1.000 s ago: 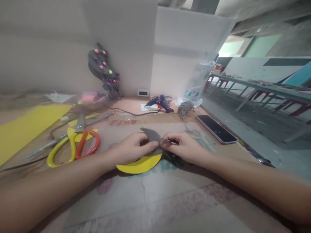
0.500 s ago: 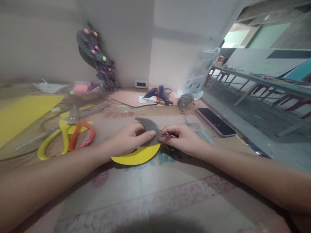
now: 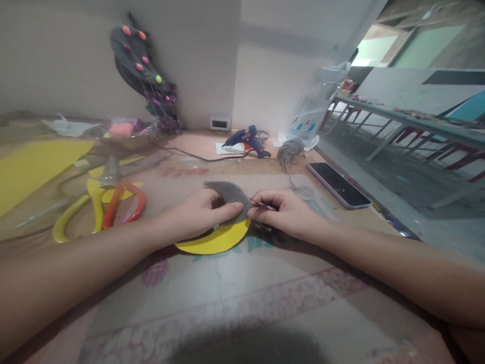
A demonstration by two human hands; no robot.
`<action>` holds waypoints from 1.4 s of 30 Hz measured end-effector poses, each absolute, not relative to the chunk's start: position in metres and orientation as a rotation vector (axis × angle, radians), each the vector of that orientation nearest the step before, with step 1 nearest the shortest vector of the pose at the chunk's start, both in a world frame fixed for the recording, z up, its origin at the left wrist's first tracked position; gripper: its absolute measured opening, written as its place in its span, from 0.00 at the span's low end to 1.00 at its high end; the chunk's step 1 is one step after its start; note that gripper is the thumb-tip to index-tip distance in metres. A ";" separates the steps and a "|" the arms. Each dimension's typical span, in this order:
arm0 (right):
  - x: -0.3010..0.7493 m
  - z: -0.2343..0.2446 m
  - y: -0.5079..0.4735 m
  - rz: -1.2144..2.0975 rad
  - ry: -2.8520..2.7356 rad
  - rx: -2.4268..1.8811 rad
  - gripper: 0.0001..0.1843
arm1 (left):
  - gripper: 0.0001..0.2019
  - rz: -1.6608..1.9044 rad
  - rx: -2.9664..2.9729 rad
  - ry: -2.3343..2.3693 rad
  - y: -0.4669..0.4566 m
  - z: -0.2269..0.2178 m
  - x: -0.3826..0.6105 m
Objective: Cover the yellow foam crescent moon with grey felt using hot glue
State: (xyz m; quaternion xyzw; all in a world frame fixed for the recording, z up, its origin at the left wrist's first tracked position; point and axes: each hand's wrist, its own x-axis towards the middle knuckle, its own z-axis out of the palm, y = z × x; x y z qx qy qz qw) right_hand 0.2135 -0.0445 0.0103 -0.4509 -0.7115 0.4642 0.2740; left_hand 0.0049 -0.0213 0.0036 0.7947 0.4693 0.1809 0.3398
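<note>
A crescent cut from yellow card (image 3: 217, 240) is partly covered with tightly wound grey yarn (image 3: 233, 192). My left hand (image 3: 202, 210) is closed on the wrapped upper part, its thumb lying across the grey windings. Close against the crescent's right edge, my right hand (image 3: 278, 207) pinches a thin strand that looks like the yarn; its fingertips touch the wrapped edge. A loose ball of grey yarn (image 3: 291, 151) lies behind the right hand, with a strand trailing toward it.
Scissors with yellow and orange handles (image 3: 123, 202) lie at left beside a yellow sheet (image 3: 41, 167). A blue glue gun (image 3: 248, 140) and a small digital clock (image 3: 220, 123) stand behind. A phone (image 3: 339, 185) lies right. A decorated grey crescent (image 3: 132, 60) leans on the wall.
The view has shifted slightly. Both hands keep their hold on the crescent and the strand, with only slight movement of the fingers.
</note>
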 end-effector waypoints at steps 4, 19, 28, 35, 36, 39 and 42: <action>0.212 0.011 -0.045 1.199 -1.962 -1.243 0.17 | 0.26 0.512 2.132 1.248 -0.022 0.005 0.006; 0.215 0.012 -0.047 1.387 -1.887 -1.087 0.15 | 0.14 0.538 2.053 0.946 -0.018 0.005 0.005; 0.213 0.011 -0.045 1.367 -1.889 -1.167 0.19 | 0.18 0.516 2.086 1.075 -0.019 0.004 0.005; 0.216 0.011 -0.045 1.365 -1.926 -1.067 0.15 | 0.17 0.493 2.059 1.040 -0.019 0.004 0.004; 0.216 0.011 -0.045 1.347 -1.936 -1.056 0.14 | 0.17 0.496 2.049 1.035 -0.019 0.004 0.004; 0.216 0.009 -0.045 1.312 -1.958 -1.037 0.10 | 0.16 0.505 2.027 1.024 -0.018 0.004 0.003; 0.215 0.008 -0.045 1.291 -1.967 -1.019 0.07 | 0.15 0.497 1.998 0.971 -0.017 0.005 0.003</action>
